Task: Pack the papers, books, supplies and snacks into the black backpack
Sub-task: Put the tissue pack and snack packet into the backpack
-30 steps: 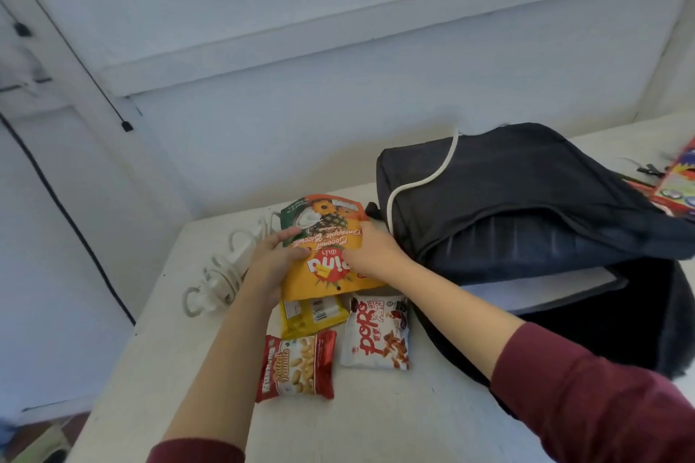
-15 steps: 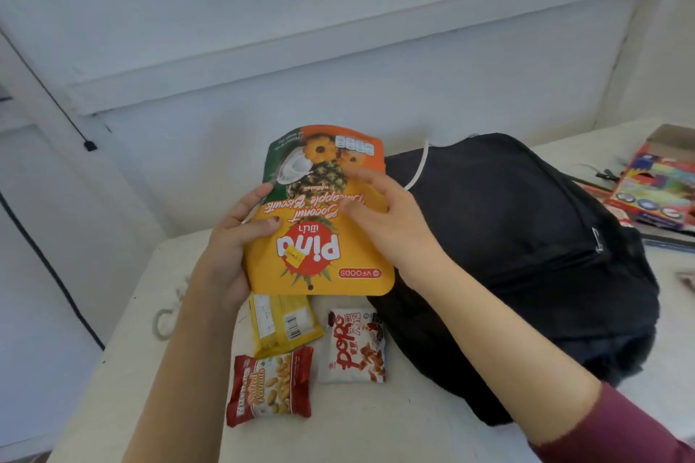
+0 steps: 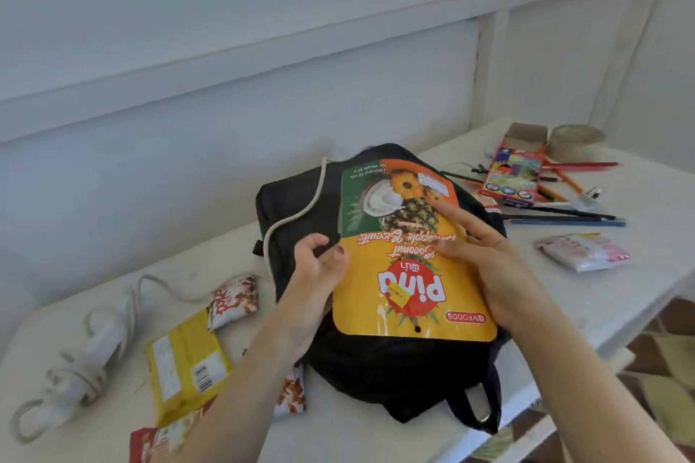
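- Hands meet on one snack: the left hand pinches the left edge of the biscuit packet, thumb on the printed front and fingers curled just beside the edge.
- The right hand lies on the packet's right side with its fingers spread and fairly straight across the front.
- The orange, yellow and green packet is upside down to the camera, over the black backpack. Whether it rests on the fabric or is held just above it cannot be told.
- The backpack lies flat in the middle of the white worktop, straps towards the near edge. Its opening is not visible.
- A white cord runs over the backpack's upper left corner.
- Left of the backpack lie a small red-and-white snack pouch and, nearer, a yellow snack pack.
- Another pouch peeks out beside the left forearm, touching the backpack's left side.
- A red nut pack sits at the bottom edge of the view.
- Further left is a bundle of white cable.
- Right of the backpack are a coloured-pencil box with its flap open and loose pencils scattered beside it.
- A pink-and-white packet lies nearer the worktop's edge.
- A round container stands at the far right corner.
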A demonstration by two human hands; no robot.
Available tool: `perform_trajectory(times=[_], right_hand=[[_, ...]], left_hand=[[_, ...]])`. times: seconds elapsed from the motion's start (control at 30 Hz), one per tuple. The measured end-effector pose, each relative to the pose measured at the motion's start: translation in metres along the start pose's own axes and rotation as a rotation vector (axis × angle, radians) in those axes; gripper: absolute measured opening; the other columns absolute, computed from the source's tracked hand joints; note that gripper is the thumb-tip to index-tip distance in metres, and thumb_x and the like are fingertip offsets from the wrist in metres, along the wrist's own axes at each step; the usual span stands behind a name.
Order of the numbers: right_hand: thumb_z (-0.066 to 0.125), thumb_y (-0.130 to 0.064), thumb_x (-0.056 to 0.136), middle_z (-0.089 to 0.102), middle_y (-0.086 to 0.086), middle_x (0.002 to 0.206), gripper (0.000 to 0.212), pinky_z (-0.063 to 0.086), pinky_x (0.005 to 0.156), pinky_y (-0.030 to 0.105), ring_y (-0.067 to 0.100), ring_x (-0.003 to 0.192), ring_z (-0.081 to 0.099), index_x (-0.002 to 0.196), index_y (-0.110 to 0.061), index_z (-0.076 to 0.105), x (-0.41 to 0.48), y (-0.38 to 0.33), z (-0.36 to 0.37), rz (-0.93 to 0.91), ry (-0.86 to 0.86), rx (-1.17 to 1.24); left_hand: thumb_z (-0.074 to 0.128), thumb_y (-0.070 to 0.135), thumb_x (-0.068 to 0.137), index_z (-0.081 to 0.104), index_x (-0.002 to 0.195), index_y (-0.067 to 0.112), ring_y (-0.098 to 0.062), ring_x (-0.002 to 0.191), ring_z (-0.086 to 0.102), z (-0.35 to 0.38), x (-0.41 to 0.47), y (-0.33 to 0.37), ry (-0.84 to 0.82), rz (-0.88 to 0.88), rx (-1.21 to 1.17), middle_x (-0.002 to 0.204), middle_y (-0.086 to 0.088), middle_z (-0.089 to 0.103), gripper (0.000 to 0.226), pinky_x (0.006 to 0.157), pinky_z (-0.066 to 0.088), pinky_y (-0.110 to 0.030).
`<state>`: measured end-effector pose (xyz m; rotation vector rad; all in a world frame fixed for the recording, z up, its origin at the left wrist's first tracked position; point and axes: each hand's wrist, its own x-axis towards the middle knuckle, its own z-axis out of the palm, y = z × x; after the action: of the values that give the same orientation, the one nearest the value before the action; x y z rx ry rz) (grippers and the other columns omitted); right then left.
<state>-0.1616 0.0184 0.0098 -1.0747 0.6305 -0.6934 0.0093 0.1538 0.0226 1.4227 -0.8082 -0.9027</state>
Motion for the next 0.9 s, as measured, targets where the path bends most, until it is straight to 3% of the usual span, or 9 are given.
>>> perform_trajectory(times=[0.1,0.17,0.27,0.43,0.53,0.63,0.73,0.8,0.9], right_hand=[[0.068,-0.008,0.069,0.07,0.005,0.109,0.049,0.057,0.073,0.048,0.034,0.091,0.069,0.109,-0.036,0.068,-0.012,-0.005,-0.027,-0.011,-0.017,0.023],[0.067,-0.007,0.069,0.071,0.002,0.104,0.05,0.058,0.07,0.045,0.033,0.089,0.069,0.109,-0.037,0.068,-0.02,-0.007,-0.041,-0.02,-0.016,0.032],[0.066,-0.008,0.067,0.071,0.003,0.106,0.051,0.059,0.068,0.044,0.035,0.09,0.068,0.11,-0.036,0.068,-0.029,-0.007,-0.059,-0.033,0.026,0.061],[0.067,-0.01,0.068,0.067,0.007,0.114,0.049,0.058,0.066,0.042,0.036,0.091,0.068,0.109,-0.037,0.068,-0.038,-0.001,-0.08,-0.021,0.114,0.144],[0.066,-0.01,0.07,0.066,0.009,0.116,0.049,0.058,0.066,0.044,0.037,0.092,0.068,0.111,-0.036,0.067,-0.042,0.005,-0.088,-0.017,0.116,0.198],[0.072,-0.013,0.066,0.064,0.012,0.119,0.051,0.058,0.068,0.045,0.038,0.092,0.067,0.112,-0.035,0.067,-0.045,0.009,-0.09,-0.022,0.121,0.241],[0.078,-0.015,0.061,0.062,0.013,0.122,0.057,0.058,0.066,0.044,0.039,0.093,0.067,0.113,-0.034,0.066,-0.046,0.012,-0.093,-0.02,0.121,0.246],[0.071,-0.012,0.066,0.062,0.012,0.122,0.053,0.057,0.064,0.043,0.039,0.094,0.066,0.114,-0.035,0.066,-0.046,0.013,-0.094,-0.017,0.132,0.256],[0.086,-0.019,0.052,0.062,0.012,0.122,0.067,0.057,0.063,0.042,0.038,0.093,0.067,0.114,-0.035,0.066,-0.046,0.014,-0.093,-0.012,0.129,0.244]], left_hand=[[0.078,0.058,0.043,0.033,0.103,0.024,0.006,0.073,0.064,0.01,0.006,-0.015,-0.212,-0.045,0.064,0.129,-0.009,0.053,0.083,0.063,0.047,-0.009],[0.076,0.063,0.049,0.019,0.122,0.031,0.003,0.105,0.059,0.013,0.0,-0.019,-0.472,0.027,0.261,0.123,0.011,0.057,0.098,0.081,0.049,-0.014],[0.087,0.035,0.056,0.011,0.135,0.041,0.001,0.127,0.042,0.01,0.002,-0.028,-0.63,0.087,0.434,0.136,0.021,0.048,0.11,0.102,0.036,-0.015],[0.079,0.004,0.069,0.028,0.124,0.057,0.009,0.117,0.047,0.006,0.008,-0.028,-0.328,0.409,0.681,0.123,0.029,0.053,0.092,0.093,0.033,-0.002],[0.077,-0.004,0.063,0.045,0.114,0.038,-0.002,0.097,0.049,0.001,0.022,-0.025,-0.04,0.777,1.008,0.108,0.014,0.055,0.074,0.088,0.034,-0.011],[0.064,-0.017,0.06,0.06,0.093,0.02,-0.015,0.08,0.049,-0.002,0.035,-0.026,-0.067,1.032,1.317,0.09,0.005,0.059,0.05,0.072,0.029,-0.021],[0.057,0.015,0.076,0.064,0.095,0.022,-0.018,0.086,0.056,-0.007,0.041,-0.033,-0.186,1.013,1.413,0.094,0.005,0.062,0.021,0.076,0.031,-0.023],[0.069,0.043,0.07,0.057,0.109,0.025,-0.015,0.098,0.055,-0.013,0.044,-0.037,-0.218,0.893,1.473,0.106,0.006,0.06,0.045,0.082,0.032,-0.023],[0.08,0.038,0.063,0.049,0.112,0.028,-0.016,0.095,0.061,-0.02,0.047,-0.032,-0.24,0.786,1.459,0.107,0.008,0.062,0.059,0.078,0.037,-0.022]])
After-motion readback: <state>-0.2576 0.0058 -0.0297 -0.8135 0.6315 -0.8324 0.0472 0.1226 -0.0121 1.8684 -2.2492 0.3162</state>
